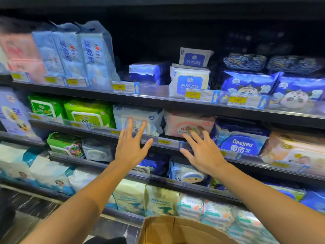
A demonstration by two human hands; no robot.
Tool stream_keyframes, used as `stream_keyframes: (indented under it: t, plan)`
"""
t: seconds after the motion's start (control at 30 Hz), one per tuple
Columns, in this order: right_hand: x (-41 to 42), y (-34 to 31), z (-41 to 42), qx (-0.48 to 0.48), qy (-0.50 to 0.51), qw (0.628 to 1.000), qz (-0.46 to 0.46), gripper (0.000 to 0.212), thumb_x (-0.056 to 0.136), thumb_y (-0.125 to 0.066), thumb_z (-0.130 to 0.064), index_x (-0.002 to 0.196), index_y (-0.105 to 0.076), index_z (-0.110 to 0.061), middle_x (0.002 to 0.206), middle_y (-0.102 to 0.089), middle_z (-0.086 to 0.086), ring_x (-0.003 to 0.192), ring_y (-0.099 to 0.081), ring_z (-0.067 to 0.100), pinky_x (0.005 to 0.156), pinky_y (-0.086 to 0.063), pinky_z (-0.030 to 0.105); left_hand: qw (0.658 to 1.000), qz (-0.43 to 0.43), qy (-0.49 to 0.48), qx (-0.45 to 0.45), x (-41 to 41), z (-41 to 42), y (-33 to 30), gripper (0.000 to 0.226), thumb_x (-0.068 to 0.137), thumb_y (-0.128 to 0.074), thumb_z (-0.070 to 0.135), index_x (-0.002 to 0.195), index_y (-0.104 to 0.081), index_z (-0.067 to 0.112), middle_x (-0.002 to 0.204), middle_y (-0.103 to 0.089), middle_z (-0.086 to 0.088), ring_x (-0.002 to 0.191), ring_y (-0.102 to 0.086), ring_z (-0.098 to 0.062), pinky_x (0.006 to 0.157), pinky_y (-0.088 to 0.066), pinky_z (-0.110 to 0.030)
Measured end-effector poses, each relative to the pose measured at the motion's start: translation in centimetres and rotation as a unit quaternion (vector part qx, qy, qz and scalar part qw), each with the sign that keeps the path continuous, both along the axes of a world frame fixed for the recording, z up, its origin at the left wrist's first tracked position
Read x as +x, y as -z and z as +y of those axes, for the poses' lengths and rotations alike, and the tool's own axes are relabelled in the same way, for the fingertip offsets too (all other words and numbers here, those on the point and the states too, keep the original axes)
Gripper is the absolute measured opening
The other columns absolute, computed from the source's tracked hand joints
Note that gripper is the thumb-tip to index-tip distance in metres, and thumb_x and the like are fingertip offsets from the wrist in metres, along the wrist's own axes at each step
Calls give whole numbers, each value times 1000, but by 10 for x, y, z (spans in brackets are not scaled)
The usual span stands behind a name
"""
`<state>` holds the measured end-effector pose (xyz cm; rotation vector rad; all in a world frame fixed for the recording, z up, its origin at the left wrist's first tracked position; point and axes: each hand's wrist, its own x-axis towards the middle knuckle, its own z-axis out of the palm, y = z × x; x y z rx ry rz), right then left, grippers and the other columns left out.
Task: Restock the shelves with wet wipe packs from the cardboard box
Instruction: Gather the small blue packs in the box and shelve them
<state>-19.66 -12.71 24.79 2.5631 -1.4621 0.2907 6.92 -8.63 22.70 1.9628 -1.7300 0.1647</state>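
Observation:
Both my hands reach up to the second shelf [168, 143] with fingers spread and straight. My left hand [131, 147] has its fingertips against a pale blue wet wipe pack [154, 120]. My right hand [202, 152] touches a pink wet wipe pack [182, 123] beside it with its fingertips. Neither hand holds anything. The open cardboard box [168, 229] shows at the bottom edge, below my arms; its inside is hidden.
Shelves packed with wipe packs run across the view: green packs [88, 113] left of my hands, a blue Deeyeo pack [241, 143] to the right, white 99.9% packs [190, 80] on the shelf above. Yellow price tags line the shelf edges. Dark floor lies at lower left.

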Motion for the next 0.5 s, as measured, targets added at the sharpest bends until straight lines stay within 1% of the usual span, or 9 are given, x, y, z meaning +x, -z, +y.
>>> stream_keyframes:
  t: [0.07, 0.13, 0.23, 0.3, 0.33, 0.37, 0.4, 0.47, 0.5]
  plan:
    - [3, -3, -4, 6, 3, 1000, 0, 66, 101, -31, -60, 157, -27, -25, 159, -33, -4, 133, -30, 37, 106, -43, 44, 1000, -20, -1, 12, 4, -3, -3, 71, 97, -34, 67, 157, -3, 45, 166, 18, -7, 155, 6, -24, 125, 2, -38]
    - [5, -7, -6, 13, 5, 1000, -5, 66, 101, -31, -61, 156, -28, -24, 159, -32, -5, 132, -30, 37, 104, -44, 44, 999, -37, 4, 32, 10, -3, -5, 72, 97, -33, 67, 157, 0, 45, 166, 18, -8, 155, 6, -24, 124, 4, -37]
    - [4, -10, -4, 33, -5, 999, -5, 70, 100, -26, -64, 158, -23, -25, 161, -29, -3, 137, -27, 38, 112, -35, 45, 996, -71, 14, 55, 18, 0, -6, 73, 96, -29, 70, 157, 2, 44, 165, 23, -7, 155, 7, -24, 124, 5, -39]
    - [-4, -9, 1, 35, -12, 999, -12, 80, 93, -14, -71, 159, -19, -27, 163, -26, 1, 142, -26, 36, 118, -28, 46, 994, -70, 13, 84, 20, 4, -7, 73, 97, -29, 68, 157, 4, 44, 164, 25, -5, 154, 11, -24, 124, 6, -42]
    - [-9, -8, 4, 32, -14, 999, -23, 83, 90, -10, -72, 159, -18, -27, 164, -24, 3, 145, -25, 35, 120, -25, 46, 993, -58, 10, 103, 19, 7, -7, 72, 97, -29, 68, 157, 6, 44, 164, 26, -3, 154, 15, -25, 124, 8, -44]
    - [-16, -5, 7, 30, -13, 999, -37, 81, 91, -14, -71, 160, -18, -28, 164, -22, 3, 148, -22, 34, 123, -20, 47, 992, -48, 10, 118, 17, 12, -5, 72, 97, -26, 68, 156, 7, 43, 164, 25, -1, 153, 19, -25, 124, 9, -45]
    - [-23, -2, 12, 26, -12, 998, -49, 76, 96, -22, -68, 160, -18, -27, 165, -20, 3, 151, -17, 33, 124, -14, 48, 991, -46, 14, 121, 13, 17, -2, 73, 97, -22, 70, 157, 9, 41, 165, 24, -1, 152, 22, -25, 123, 9, -46]
    - [-39, 7, 24, 6, -26, 997, -74, 71, 100, -38, -59, 160, -21, -25, 167, -16, 1, 155, -8, 28, 126, -9, 47, 993, -56, 34, 95, 4, 30, 10, 81, 89, -11, 75, 158, 8, 36, 165, 21, -1, 152, 22, -24, 124, 9, -46]
    - [-46, 12, 30, 1, -32, 996, -86, 70, 100, -42, -56, 160, -21, -24, 168, -14, 0, 156, -4, 26, 126, -8, 47, 995, -56, 48, 74, -2, 38, 15, 84, 86, -7, 75, 158, 6, 35, 166, 20, 0, 152, 20, -24, 124, 8, -46]
